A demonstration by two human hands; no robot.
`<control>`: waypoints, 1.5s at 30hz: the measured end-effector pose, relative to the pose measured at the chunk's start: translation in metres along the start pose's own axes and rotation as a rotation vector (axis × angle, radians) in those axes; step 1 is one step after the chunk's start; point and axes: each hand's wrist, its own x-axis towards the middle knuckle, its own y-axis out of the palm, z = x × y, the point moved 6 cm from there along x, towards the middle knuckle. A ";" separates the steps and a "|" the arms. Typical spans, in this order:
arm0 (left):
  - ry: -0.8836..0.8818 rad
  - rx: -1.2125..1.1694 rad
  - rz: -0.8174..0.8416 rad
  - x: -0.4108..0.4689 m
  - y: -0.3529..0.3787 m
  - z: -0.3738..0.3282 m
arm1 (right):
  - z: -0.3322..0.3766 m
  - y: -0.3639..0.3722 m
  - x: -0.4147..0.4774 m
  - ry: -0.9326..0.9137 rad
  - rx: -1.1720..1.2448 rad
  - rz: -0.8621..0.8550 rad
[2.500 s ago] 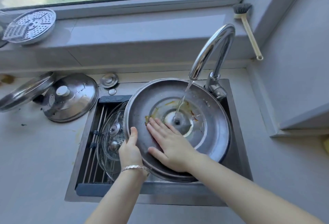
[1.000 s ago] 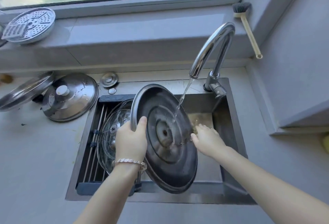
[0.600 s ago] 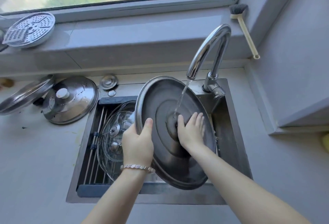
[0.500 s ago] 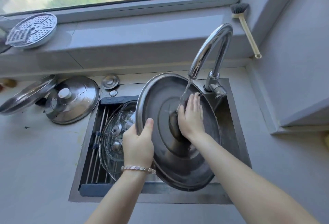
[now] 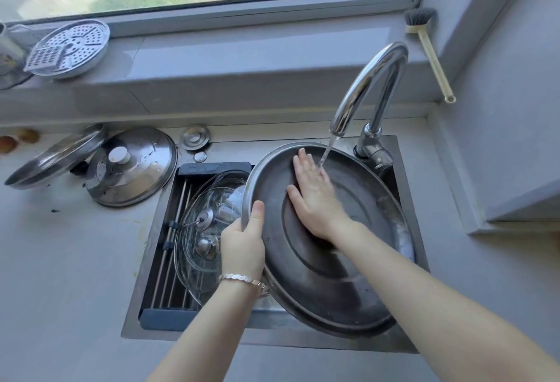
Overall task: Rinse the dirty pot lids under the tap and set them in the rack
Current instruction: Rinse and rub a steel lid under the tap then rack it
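Note:
A large steel pot lid (image 5: 357, 248) fills the sink, tilted under the running tap (image 5: 368, 84). My left hand (image 5: 244, 242) grips its left rim, thumb over the edge. Flat on the lid's upper surface lies my right hand (image 5: 313, 193), fingers spread, with the water stream landing beside the fingers. Two glass lids (image 5: 206, 230) lie in the rack (image 5: 169, 248) on the left half of the sink, partly behind the steel lid. On the counter to the left rest a steel lid with a white knob (image 5: 131, 166) and a tilted steel lid (image 5: 54, 157).
A small round sink plug (image 5: 195, 137) lies behind the rack. A perforated steamer plate (image 5: 68, 48) sits on the window sill at left. A dish brush (image 5: 428, 48) leans in the right corner. Grey counter surrounds the sink.
The lid was turned over from its stained inner side. My right hand has slid up across it toward the far rim; my left hand keeps its hold on the rim.

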 end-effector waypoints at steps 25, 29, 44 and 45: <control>0.016 -0.156 -0.135 0.015 -0.004 0.001 | 0.084 0.009 -0.030 -0.415 0.005 0.069; 0.130 -0.204 -0.173 0.033 -0.025 -0.010 | 0.067 0.024 -0.081 -0.597 -0.064 0.222; 0.264 -0.142 -0.306 0.022 -0.033 -0.021 | 0.074 0.003 -0.049 -0.430 -0.007 0.056; 0.247 -0.158 -0.310 0.019 -0.031 -0.019 | 0.075 0.002 -0.044 -0.388 -0.005 0.039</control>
